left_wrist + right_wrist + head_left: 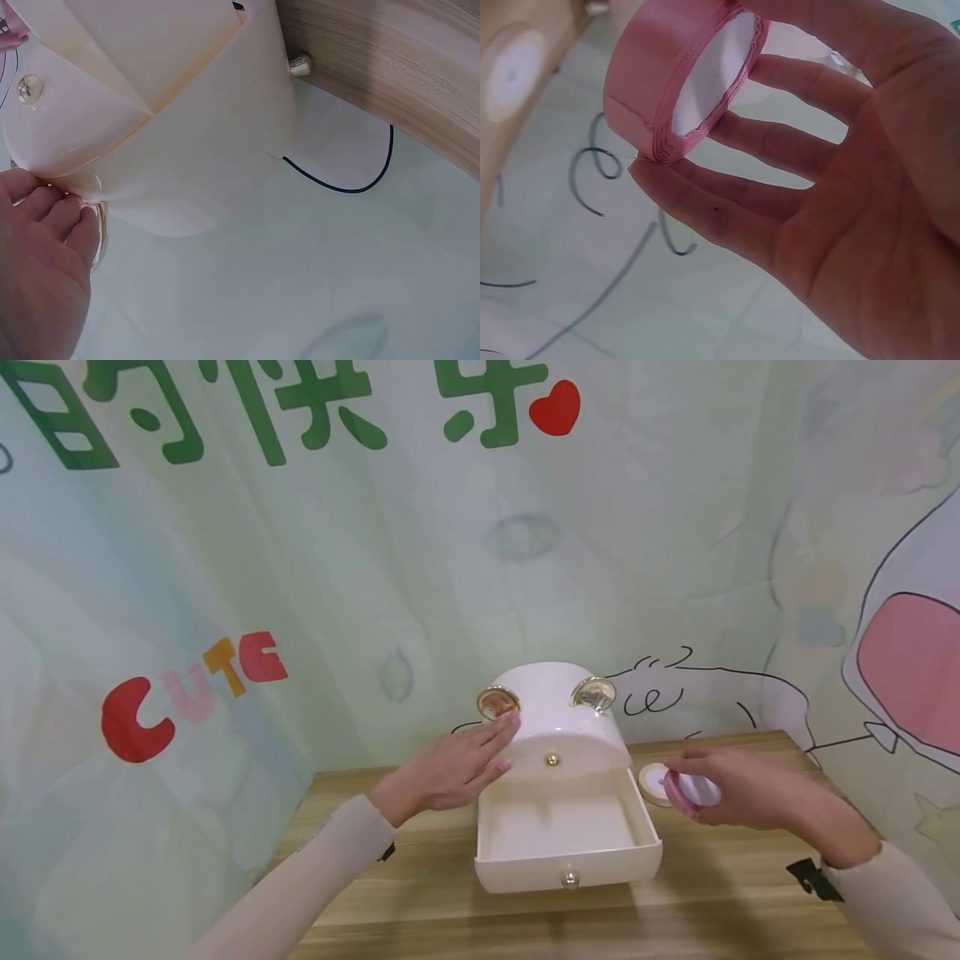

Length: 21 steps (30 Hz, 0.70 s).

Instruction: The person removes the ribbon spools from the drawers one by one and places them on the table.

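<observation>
A white storage box (558,718) with two gold-rimmed round ears stands on the table, its lower drawer (567,868) pulled out and nothing seen inside. My left hand (457,768) rests its fingertips against the box's upper left side, by the left ear (498,702). In the left wrist view, those fingers (56,214) touch the curved edge of the box. To the right of the drawer, my right hand (757,789) pinches a roll of pink satin ribbon (645,75) between thumb and fingers. The roll is tilted, showing its white core.
A cream-coloured roll with a white centre (654,783) lies on the wooden table (390,893), right of the box and close to my right hand. A printed curtain (465,585) hangs behind and at both sides. A small gold knob (570,878) sticks out from the drawer front.
</observation>
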### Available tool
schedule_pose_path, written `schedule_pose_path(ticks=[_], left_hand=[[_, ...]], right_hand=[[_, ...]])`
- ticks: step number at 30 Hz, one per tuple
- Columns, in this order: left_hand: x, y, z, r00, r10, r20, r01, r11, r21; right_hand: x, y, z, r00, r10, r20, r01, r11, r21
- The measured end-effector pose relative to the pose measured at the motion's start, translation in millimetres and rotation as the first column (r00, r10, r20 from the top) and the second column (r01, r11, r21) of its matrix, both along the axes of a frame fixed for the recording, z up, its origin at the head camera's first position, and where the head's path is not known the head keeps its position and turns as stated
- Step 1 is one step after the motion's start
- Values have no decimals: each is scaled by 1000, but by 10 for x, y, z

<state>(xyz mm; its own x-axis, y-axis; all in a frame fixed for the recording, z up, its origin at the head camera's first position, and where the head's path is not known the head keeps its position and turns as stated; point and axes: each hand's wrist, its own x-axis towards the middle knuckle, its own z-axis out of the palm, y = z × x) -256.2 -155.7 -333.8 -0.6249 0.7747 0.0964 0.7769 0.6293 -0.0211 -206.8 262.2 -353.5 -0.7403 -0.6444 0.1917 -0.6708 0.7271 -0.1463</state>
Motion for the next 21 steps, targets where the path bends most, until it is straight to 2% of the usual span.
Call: schedule_pose_path(ticks=[5, 12, 16, 21], left_hand=[[3, -1, -2, 1000, 7, 8, -7, 1000, 0], [1, 5, 5, 1000, 15, 19, -15, 1000, -14], [-2, 9, 6, 1000, 14, 13, -14, 1000, -13], [7, 2, 5, 1000, 23, 15, -23, 1000, -11]], right_hand=[[-64, 54, -320, 995, -45, 93, 44, 999, 18], [-151, 120, -755, 983, 6, 186, 4, 999, -52], [-161, 115, -921, 975, -4, 222, 17, 998, -54], [-156, 102, -1053, 975, -9, 221, 16, 999, -31]])
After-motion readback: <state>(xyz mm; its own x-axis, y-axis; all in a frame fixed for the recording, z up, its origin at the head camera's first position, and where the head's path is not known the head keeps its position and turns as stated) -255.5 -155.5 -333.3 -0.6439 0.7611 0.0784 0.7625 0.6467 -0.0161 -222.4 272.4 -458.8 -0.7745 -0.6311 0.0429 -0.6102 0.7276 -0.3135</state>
